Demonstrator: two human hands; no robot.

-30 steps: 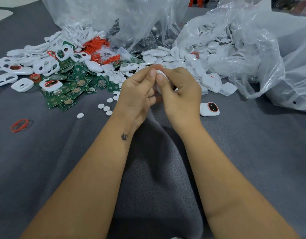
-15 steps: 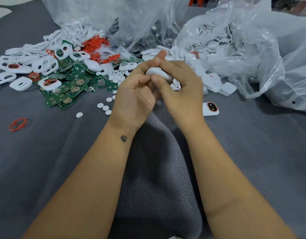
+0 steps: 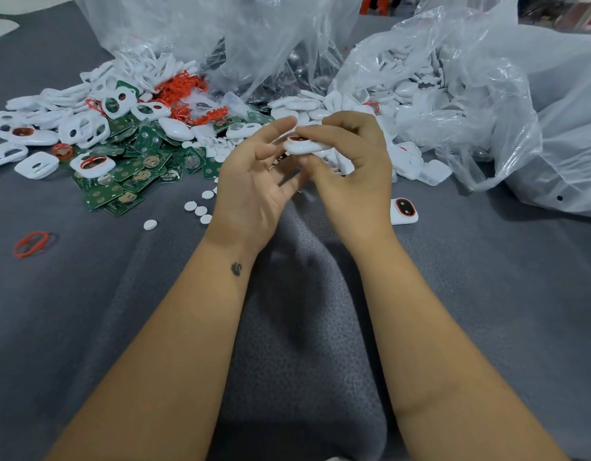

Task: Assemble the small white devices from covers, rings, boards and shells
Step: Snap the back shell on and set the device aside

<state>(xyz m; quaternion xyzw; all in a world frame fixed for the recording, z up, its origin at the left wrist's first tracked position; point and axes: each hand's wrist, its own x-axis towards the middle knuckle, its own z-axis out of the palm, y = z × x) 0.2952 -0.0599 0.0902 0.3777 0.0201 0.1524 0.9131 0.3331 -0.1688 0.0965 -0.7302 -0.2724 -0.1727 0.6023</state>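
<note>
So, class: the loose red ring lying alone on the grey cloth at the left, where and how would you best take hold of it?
Pinch the red ring across its thin band, on the near long side, coming straight down from above. It lies flat on the grey cloth, so no edge stands up to grab from the side, and nothing crowds it. The left hand, open, looks the nearer one.

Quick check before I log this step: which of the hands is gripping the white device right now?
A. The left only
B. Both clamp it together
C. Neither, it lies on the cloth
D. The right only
D. The right hand pinches the white device between thumb and fingers, while the left hand is spread open beside it, fingers loose and not closed on it.
</note>
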